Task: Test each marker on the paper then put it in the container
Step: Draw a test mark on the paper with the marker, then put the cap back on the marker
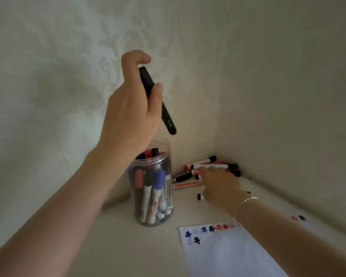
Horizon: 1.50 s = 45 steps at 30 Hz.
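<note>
My left hand (134, 104) grips a black marker (168, 118), tilted with its lower end hanging just above the open mouth of a clear plastic jar (164, 152). The jar stands upright and holds several markers with black, red and blue caps. To its right, my right hand (222, 184) reaches into a loose pile of markers (206, 164) in the corner, its fingers resting on them; whether it grips one is hidden. A white paper (228, 254) lies in front, with small blue, black and red test marks along its top edge.
Pale walls meet in a corner right behind the marker pile. A small loose black-and-white marker piece (200, 196) lies by my right hand. Red and black ink spots (298, 217) mark the surface at the right.
</note>
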{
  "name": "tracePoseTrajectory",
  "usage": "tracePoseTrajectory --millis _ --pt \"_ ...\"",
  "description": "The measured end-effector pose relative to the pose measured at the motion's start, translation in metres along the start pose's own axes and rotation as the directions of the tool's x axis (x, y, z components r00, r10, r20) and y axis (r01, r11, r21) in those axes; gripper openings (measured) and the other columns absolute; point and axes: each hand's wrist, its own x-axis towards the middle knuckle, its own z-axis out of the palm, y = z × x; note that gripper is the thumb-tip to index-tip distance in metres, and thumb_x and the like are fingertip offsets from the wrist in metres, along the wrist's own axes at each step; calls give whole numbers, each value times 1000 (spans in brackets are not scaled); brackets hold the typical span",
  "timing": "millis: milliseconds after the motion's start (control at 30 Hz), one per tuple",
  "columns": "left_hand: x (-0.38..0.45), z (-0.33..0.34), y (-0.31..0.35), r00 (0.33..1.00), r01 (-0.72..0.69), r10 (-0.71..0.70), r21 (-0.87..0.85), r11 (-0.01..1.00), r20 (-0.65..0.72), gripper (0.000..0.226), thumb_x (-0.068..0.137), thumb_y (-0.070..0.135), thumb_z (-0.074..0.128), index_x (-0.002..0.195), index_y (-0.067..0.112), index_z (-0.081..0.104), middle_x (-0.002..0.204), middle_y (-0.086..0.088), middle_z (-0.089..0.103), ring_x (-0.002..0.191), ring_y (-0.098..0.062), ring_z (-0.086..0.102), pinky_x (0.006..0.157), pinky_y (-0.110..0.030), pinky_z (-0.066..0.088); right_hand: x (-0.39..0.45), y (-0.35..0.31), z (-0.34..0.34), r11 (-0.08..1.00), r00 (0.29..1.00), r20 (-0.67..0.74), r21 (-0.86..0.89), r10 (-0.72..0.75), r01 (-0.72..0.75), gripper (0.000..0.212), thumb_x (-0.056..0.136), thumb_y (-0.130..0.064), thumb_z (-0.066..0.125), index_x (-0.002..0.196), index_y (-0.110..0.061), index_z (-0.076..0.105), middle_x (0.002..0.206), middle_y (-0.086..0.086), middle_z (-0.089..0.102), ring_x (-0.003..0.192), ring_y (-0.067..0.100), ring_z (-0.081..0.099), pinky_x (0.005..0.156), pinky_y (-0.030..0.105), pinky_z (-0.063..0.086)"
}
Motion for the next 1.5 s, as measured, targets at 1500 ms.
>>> tracePoseTrajectory --millis 1500 --pt "7 -5 -56 772 198 -225 112 974 595 8 92 28 60 97 23 55 83 3 65 60 -7 68 63 -27 57 2 -52 -61 445 907 -408 835 108 323 25 94 -8 46 87 -32 44 88 5 56 83 34 60 73 47 54"
